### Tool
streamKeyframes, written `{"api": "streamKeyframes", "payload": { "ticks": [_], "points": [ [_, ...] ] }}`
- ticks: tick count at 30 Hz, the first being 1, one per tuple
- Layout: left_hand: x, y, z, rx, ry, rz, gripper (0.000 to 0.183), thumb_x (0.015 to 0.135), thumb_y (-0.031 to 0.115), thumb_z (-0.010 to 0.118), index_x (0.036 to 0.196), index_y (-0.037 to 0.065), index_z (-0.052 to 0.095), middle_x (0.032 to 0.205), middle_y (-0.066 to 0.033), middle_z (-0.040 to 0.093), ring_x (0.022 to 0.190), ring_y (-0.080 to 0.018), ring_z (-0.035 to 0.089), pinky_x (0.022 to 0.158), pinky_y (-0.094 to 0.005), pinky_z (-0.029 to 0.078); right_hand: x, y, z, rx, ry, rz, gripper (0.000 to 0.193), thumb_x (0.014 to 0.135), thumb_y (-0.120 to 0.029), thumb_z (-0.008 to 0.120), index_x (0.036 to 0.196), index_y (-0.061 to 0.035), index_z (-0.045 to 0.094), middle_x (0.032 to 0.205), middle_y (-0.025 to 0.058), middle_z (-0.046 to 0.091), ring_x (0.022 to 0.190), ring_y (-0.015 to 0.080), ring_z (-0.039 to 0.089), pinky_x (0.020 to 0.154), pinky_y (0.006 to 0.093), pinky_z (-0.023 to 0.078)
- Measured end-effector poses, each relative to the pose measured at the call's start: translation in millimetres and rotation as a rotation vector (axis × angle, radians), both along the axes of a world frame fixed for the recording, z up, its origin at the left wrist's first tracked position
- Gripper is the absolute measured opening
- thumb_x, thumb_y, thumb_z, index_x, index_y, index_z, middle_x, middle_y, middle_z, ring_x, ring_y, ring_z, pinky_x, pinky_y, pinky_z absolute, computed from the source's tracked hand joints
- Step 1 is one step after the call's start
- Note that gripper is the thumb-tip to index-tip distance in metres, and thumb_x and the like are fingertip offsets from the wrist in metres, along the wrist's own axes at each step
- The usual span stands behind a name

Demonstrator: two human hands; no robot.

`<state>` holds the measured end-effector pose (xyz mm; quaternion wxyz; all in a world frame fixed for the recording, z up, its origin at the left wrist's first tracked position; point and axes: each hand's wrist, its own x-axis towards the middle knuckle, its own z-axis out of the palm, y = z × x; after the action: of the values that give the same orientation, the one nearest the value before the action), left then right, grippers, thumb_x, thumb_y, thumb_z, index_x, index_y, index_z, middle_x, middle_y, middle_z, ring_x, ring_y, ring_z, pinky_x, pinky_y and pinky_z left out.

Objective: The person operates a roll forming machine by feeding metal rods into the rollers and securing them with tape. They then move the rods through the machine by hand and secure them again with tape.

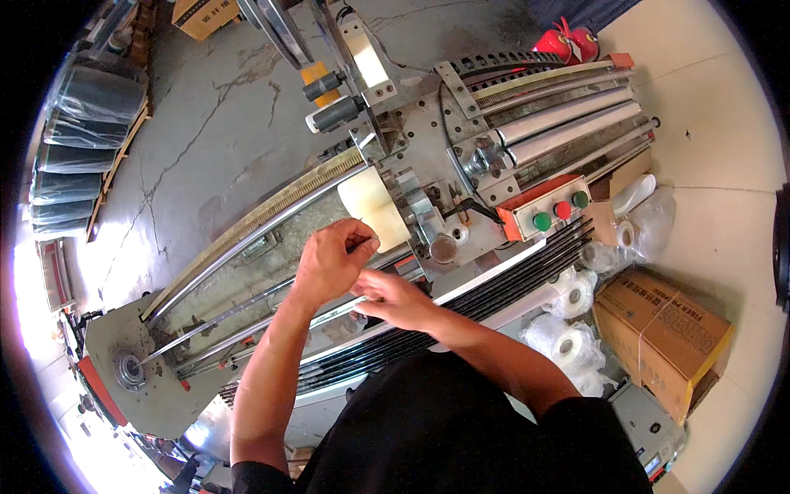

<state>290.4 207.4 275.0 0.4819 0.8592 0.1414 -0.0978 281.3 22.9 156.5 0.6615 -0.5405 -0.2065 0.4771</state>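
My left hand (333,257) is closed in a pinch beside the curved cream sheet (374,204) on the long metal machine. Anything between its fingertips is too small or hidden to make out. Just below and to the right, my right hand (397,301) reaches in, its fingers loosely stretched toward my left wrist. Their tips are partly hidden there, and I see nothing held. A thin metal shaft (226,316) runs leftward from under my hands to a round chuck (129,370). Right of the sheet sits a metal clamp block (421,206).
Several long black rods (494,284) lie along the machine's near side. An orange control box (547,210) with green and red buttons stands at right. Wrapped film rolls (568,346) and a cardboard box (662,342) are beyond. Two fire extinguishers (568,43) stand at the back.
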Motion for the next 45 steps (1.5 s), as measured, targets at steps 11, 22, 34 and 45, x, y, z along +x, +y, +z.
{"api": "streamKeyframes", "payload": {
  "ticks": [11,22,34,45],
  "points": [
    [-217,210,-119,1.039,-0.057,0.894,0.078,0.100,0.036,0.078,0.163,0.004,0.045,0.168,-0.0274,0.043,0.160,-0.0482,0.029,0.129,-0.0522,0.034,-20,100,14,-0.116,0.290,-0.374,0.039,0.110,-0.036,0.070,0.123,0.0005,0.072,0.115,0.0115,0.078,0.106,0.0215,0.079,0.087,0.0318,0.063],
    [-394,322,-175,-0.934,-0.442,1.380,0.016,0.110,0.019,0.066,0.101,0.006,0.070,0.094,-0.0089,0.073,0.082,-0.0215,0.069,0.071,-0.0340,0.059,34,65,29,-0.153,0.068,-0.652,0.041,0.108,-0.042,0.072,0.118,-0.0022,0.070,0.110,0.0108,0.075,0.099,0.0219,0.078,0.089,0.0379,0.063],
    [-339,-94,-120,-1.399,0.027,1.257,0.008,0.105,0.012,0.071,0.109,0.008,0.077,0.123,-0.0157,0.078,0.092,-0.0214,0.076,0.083,-0.0345,0.064,127,-367,-3,-0.203,0.092,-0.904,0.038,0.112,-0.036,0.066,0.141,-0.0114,0.067,0.121,0.0003,0.072,0.111,0.0154,0.067,0.098,0.0340,0.054],
    [-341,-144,-184,-1.353,0.240,1.408,0.020,0.104,0.027,0.078,0.109,0.007,0.078,0.095,-0.0066,0.079,0.080,-0.0126,0.072,0.076,-0.0248,0.060,90,-415,-70,-0.435,0.158,-0.954,0.023,0.110,-0.032,0.069,0.122,-0.0116,0.070,0.110,0.0052,0.075,0.102,0.0169,0.071,0.091,0.0317,0.060]
  ]
}}
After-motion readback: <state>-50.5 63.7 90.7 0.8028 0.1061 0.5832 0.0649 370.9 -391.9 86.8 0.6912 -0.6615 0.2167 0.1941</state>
